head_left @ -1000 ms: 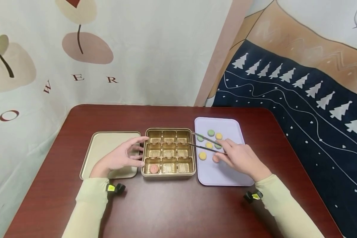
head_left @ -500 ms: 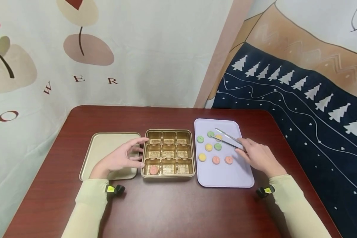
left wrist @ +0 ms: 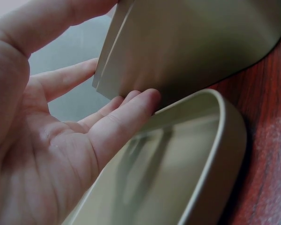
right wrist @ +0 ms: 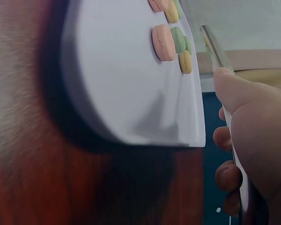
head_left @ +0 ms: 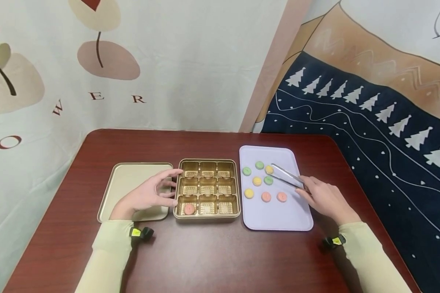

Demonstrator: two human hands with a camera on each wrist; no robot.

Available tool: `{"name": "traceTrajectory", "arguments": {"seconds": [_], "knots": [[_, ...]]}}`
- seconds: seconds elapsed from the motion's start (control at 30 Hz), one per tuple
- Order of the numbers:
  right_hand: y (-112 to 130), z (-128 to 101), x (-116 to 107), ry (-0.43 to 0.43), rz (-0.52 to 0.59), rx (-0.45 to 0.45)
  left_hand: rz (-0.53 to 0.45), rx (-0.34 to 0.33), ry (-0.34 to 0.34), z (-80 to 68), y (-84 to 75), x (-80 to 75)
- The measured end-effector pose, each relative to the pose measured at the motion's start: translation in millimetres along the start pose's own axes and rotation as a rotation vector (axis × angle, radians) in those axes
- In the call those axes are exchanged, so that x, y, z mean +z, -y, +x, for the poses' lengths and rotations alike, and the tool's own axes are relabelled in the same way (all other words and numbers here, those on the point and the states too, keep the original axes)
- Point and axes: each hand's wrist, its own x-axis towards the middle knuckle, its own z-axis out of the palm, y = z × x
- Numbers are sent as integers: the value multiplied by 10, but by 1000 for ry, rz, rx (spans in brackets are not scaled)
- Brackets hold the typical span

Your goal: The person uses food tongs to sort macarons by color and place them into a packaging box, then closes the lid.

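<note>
My right hand (head_left: 322,199) grips metal tongs (head_left: 285,172), whose parted tips hang over the lilac tray (head_left: 278,217) near a yellow macaron (head_left: 269,169) and a green macaron (head_left: 268,180). Nothing is between the tips. My left hand (head_left: 150,193) has its fingers spread against the left side of a gold box (head_left: 207,217); in the left wrist view the fingertips (left wrist: 150,98) lie at the box wall (left wrist: 196,47). A pink macaron (head_left: 189,209) sits in the box's front left compartment. Two pink macarons (head_left: 282,197) lie toward the front of the tray.
A shallow gold lid (head_left: 113,195) lies left of the box, partly under my left hand. More green macarons (head_left: 259,165) and yellow macarons (head_left: 249,193) are spread over the tray. Everything rests on a dark red table (head_left: 205,260) with cloth hangings behind it.
My right hand has moved right with the tongs, from beside the box to over the tray, then slightly further right and toward me. My left hand has stayed at the box.
</note>
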Motion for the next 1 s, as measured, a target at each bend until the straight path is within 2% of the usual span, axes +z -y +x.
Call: {"name": "traceTrajectory", "arguments": {"seconds": [0.3, 0.47, 1.0], "knots": [[24, -311, -8, -50, -28, -79, 2, -16, 1, 10, 6, -10], [76, -417, 2, -63, -46, -128, -4, -2, 6, 18, 22, -10], [228, -418, 11, -7, -81, -209, 4, -12, 3, 8, 1, -10]]}}
